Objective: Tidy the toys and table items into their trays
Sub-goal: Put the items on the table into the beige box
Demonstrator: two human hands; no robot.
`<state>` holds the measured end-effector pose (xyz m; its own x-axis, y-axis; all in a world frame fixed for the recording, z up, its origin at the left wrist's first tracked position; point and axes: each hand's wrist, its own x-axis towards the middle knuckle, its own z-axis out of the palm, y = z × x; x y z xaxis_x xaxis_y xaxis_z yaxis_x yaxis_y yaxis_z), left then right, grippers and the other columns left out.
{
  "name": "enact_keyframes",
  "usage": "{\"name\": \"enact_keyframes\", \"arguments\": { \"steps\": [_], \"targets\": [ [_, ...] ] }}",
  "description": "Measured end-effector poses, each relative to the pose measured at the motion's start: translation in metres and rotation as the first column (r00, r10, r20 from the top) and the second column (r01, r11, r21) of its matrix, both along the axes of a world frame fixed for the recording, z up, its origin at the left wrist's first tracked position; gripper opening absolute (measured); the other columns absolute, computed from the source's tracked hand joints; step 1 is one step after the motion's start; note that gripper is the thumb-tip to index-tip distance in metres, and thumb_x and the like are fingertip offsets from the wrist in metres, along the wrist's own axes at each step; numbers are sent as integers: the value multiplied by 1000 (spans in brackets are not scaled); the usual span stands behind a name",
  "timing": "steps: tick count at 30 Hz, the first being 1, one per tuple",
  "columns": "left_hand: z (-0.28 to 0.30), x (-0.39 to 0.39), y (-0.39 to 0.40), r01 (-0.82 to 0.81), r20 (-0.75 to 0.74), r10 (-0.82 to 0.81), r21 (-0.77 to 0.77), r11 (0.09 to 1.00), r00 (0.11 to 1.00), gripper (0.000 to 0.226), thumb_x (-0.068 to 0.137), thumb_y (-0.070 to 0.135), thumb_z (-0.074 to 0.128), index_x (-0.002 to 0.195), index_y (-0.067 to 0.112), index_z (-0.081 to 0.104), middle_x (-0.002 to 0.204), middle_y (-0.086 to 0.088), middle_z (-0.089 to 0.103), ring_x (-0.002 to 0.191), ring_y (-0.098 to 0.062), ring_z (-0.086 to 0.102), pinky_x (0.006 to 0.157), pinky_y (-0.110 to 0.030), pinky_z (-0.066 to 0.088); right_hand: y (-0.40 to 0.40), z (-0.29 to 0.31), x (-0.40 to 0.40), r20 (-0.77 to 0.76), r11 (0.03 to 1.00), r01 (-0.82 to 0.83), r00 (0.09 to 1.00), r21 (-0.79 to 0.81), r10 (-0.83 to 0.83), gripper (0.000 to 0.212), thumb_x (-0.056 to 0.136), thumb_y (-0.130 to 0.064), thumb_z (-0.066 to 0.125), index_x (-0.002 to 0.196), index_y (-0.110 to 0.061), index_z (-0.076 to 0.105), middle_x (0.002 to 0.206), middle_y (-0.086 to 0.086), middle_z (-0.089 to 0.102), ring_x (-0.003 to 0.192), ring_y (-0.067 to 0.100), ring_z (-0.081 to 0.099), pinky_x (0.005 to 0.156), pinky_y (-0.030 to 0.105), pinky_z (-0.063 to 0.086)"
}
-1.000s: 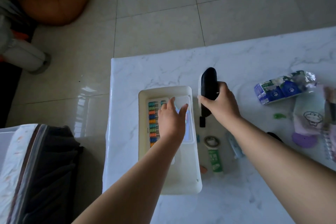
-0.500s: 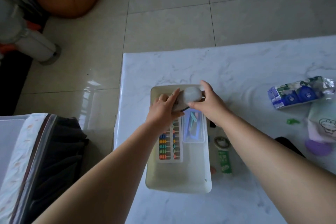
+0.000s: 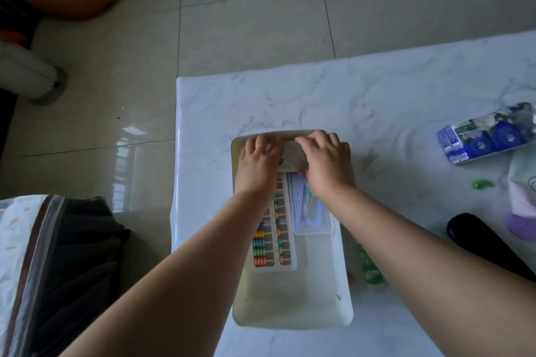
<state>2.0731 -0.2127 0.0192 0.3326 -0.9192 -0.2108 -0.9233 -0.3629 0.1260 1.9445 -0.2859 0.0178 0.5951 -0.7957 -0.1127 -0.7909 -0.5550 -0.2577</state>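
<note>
- Both hands are pressing a pale, flat-looking object point(image 3: 291, 157) into the far end of the tray point(image 3: 290, 319), at 12 o'clock inside it; what the object is I cannot tell.
- The left hand point(image 3: 256, 165) is resting its grip on the object's left end, fingers curled over toward the tray's far rim; the right hand point(image 3: 326, 165) is grasping its right end, fingertips hooked over the top edge.
- The object's long axis is running 9 to 3 o'clock, across the tray, between the 2 grips; both hands are equally near.
- The abacus point(image 3: 272, 240) and the clear box point(image 3: 311, 211) are lying just behind it at 6 o'clock, lengthwise.
- In my judgement, the object still needs seating flat before release.
- On the tabletop point(image 3: 377, 90), a tissue pack point(image 3: 487, 136) at 3 o'clock and a green tube point(image 3: 369, 266) just beside the tray are waiting.
</note>
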Motion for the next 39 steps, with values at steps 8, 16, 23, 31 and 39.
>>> {"name": "enact_keyframes", "arguments": {
  "steps": [8,16,23,31,39],
  "targets": [
    [0,-6,9,-52,27,52,29,998,998,72,84,12,59,148,27,30,135,-9,41,124,-32,36,94,-37,43,7,-4,-1,152,997,65,986,45,-71,35,75,2,59,106,-14,64,109,7,62,106,31,53,80,40,48],
    [34,-52,8,-76,-73,69,-97,992,995,63,90,16,50,149,24,29,141,-7,39,129,-28,31,101,-35,38,26,15,-40,357,996,87,931,1,-82,40,72,0,59,109,-15,66,112,5,62,112,32,53,93,41,47],
    [48,-153,8,41,-181,-60,-105,994,982,66,86,14,53,148,23,33,139,-7,40,128,-28,32,100,-36,39,41,12,-159,250,943,332,911,22,-327,55,67,4,60,119,-15,62,122,9,56,114,33,50,94,40,44],
    [32,-258,38,197,-220,-216,-105,975,951,66,85,13,53,147,26,34,138,-5,40,126,-27,35,103,-36,35,59,-20,-305,-200,834,546,828,79,-524,76,74,-15,72,142,-9,39,136,20,46,124,39,43,106,44,33],
    [22,-284,73,232,-230,-228,-7,973,946,71,85,10,53,150,25,28,142,-10,36,129,-30,32,105,-38,36,80,-20,-317,-226,741,632,774,226,-592,82,83,-15,65,151,-20,19,136,17,39,117,39,46,93,41,43]
  ]
}}
